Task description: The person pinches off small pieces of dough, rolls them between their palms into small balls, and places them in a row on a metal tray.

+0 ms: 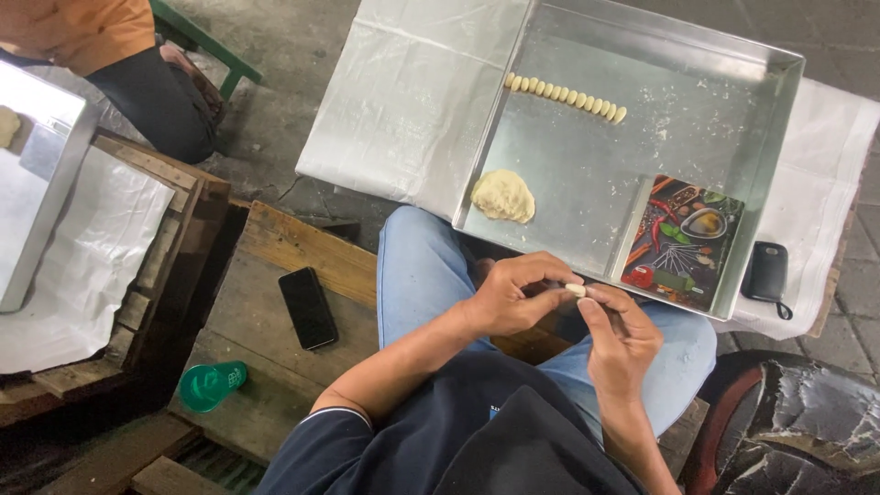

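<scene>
Dark phone screen on pallet

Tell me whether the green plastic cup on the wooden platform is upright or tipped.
Tipped: the green plastic cup lies on its side on the wooden platform, rim pointing right.

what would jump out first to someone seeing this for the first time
Both hands meet at centre, the left hand and right hand pinching a small dough piece between fingertips. Above them a big metal tray holds a row of shaped dough pieces near its top and a dough lump at its lower left corner.
</scene>
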